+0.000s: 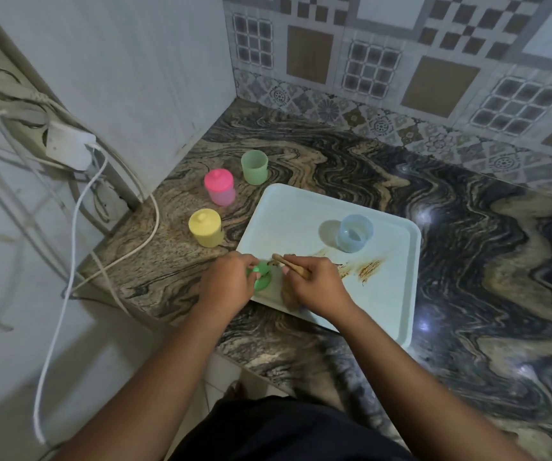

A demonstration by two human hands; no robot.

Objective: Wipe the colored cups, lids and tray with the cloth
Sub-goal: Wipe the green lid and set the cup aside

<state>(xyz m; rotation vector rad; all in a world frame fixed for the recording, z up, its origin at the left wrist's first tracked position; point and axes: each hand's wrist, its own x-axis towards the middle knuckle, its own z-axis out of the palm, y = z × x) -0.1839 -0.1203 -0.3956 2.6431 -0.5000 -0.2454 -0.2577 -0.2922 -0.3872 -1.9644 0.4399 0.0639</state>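
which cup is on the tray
The blue cup, the only cup on the tray; the green cup, pink cup and yellow cup stand on the counter.

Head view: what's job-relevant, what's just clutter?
Job: tray, blue cup, green cup, pink cup, yellow cup, green lid gripped by left hand, cloth gripped by right hand.
Lying about: white charger, cables.

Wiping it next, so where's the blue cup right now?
In the head view, the blue cup sits on the tray, right of centre, just beyond the brown smears.
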